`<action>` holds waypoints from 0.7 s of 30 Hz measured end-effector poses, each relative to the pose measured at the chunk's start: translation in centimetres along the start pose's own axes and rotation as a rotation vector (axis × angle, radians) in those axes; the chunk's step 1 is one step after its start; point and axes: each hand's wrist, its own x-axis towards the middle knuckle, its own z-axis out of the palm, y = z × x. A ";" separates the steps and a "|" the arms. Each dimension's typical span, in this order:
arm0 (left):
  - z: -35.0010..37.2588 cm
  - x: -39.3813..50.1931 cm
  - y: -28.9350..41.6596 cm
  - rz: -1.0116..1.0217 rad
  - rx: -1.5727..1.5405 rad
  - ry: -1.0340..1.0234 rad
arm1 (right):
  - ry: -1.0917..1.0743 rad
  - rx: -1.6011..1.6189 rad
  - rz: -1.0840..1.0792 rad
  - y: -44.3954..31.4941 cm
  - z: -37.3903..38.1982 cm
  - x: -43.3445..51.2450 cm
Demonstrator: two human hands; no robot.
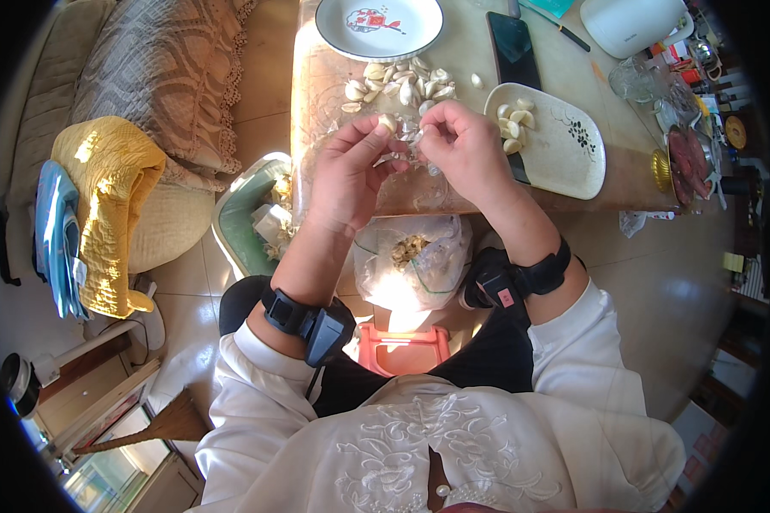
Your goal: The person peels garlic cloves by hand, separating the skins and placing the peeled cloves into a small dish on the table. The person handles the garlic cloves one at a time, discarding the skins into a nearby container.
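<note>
Between the thumb and fingers of my left hand (356, 160) is a garlic clove (387, 122). My right hand (465, 144) is beside it with thumb and forefinger pinched together on what looks like a thin bit of papery skin. Loose garlic skins (417, 183) lie on the table under both hands. Just beyond them spreads a pile of unpeeled garlic cloves (405, 86). To the right of my right hand, an oblong ceramic plate (561, 157) with a dark flower pattern carries several peeled cloves (517, 120) at its left end.
A white dish (337, 35) stands behind the pile, with a smartphone (514, 48) to its right. Farther right are a white electric kettle (632, 25) and a glass jar (632, 80). Below the table edge are a plastic bag (446, 282), a green bin (244, 221) and a red plastic stool (404, 359).
</note>
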 end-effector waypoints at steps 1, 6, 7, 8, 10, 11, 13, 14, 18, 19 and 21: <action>-0.3 0.1 0.2 -0.078 -0.120 0.006 | -0.003 -0.008 0.065 0.1 -0.1 0.1; -0.9 0.3 0.2 -0.202 -0.255 -0.061 | 0.030 -0.181 -0.073 0.0 -0.3 0.2; -0.9 0.4 0.0 -0.202 -0.257 -0.054 | 0.081 -0.128 -0.097 -0.1 0.0 0.3; -1.0 0.4 -0.1 -0.194 -0.267 -0.071 | 0.030 0.015 -0.066 -0.2 0.0 0.3; -1.0 0.5 -0.2 -0.183 -0.210 -0.079 | -0.065 0.266 0.098 -0.6 0.0 0.3; -1.1 0.6 -0.3 -0.179 -0.179 -0.080 | -0.109 0.305 0.131 -0.7 -0.2 0.3; -1.0 0.5 -0.5 -0.133 -0.100 -0.108 | -0.187 0.408 0.191 -0.9 -0.7 0.3; -1.0 0.5 -0.5 -0.112 -0.063 -0.120 | -0.194 0.375 0.255 -1.0 -0.8 0.4; -0.8 0.4 -0.5 -0.079 0.038 -0.097 | -0.226 0.371 0.278 -0.7 -0.9 0.5; -0.7 0.4 -0.6 -0.069 0.057 -0.092 | -0.222 0.358 0.289 -0.6 -0.9 0.5; -0.6 0.4 -0.7 -0.050 0.091 -0.079 | -0.210 0.369 0.273 -0.4 -0.6 0.4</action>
